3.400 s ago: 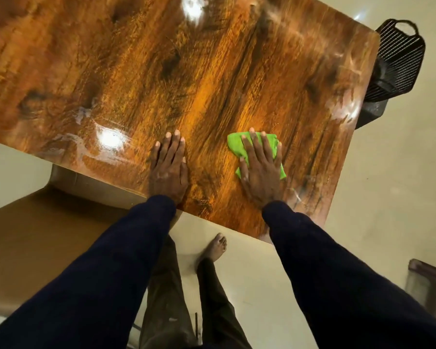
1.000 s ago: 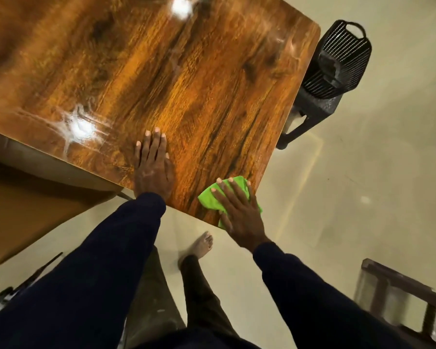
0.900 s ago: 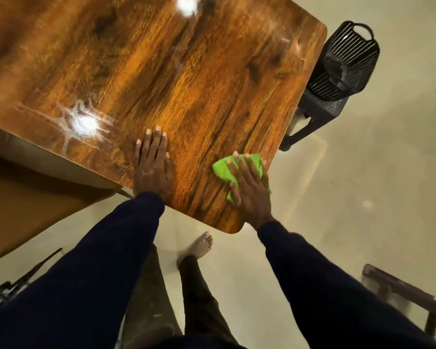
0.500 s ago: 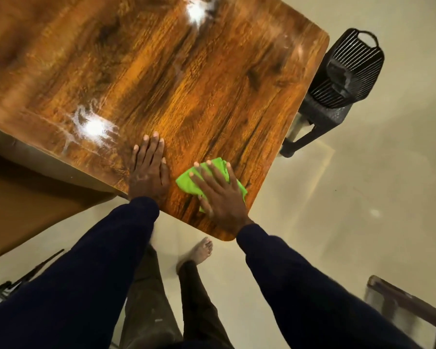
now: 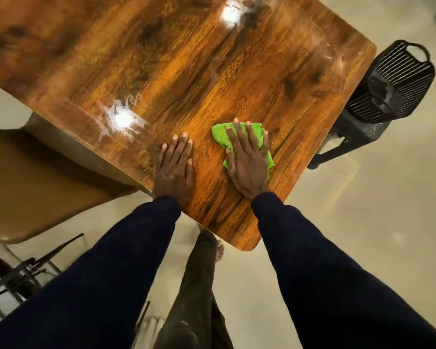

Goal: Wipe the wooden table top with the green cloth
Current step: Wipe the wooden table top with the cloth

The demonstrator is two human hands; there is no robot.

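At far left, a brown chair seat (image 5: pixel 35 177) sits partly under the table edge. A black metal frame (image 5: pixel 23 273) stands on the floor below it.

The wooden table top (image 5: pixel 186 71) fills the upper part of the view. Its rounded near corner points toward the person. Two bright glare spots show on the glossy surface, one left of the hands (image 5: pixel 122 118) and one at the top (image 5: pixel 230 13).

The left hand (image 5: pixel 174 170) lies flat on the table top close to the near edge. Its fingers are straight and held together. It holds nothing.

Just right of it, apart from it, the green cloth (image 5: pixel 219 134) lies bunched on the table top near the right edge. The right hand (image 5: pixel 247 162) presses down on the cloth with palm flat and fingers straight and slightly spread. Cloth shows beyond the fingertips and along both sides of the hand.

Both arms wear dark blue sleeves. A trouser leg and a bare foot (image 5: pixel 219 250) show below the table corner.

At right, a black plastic chair (image 5: pixel 388 91) with a slatted back stands beside the table on the pale floor (image 5: pixel 363 222).
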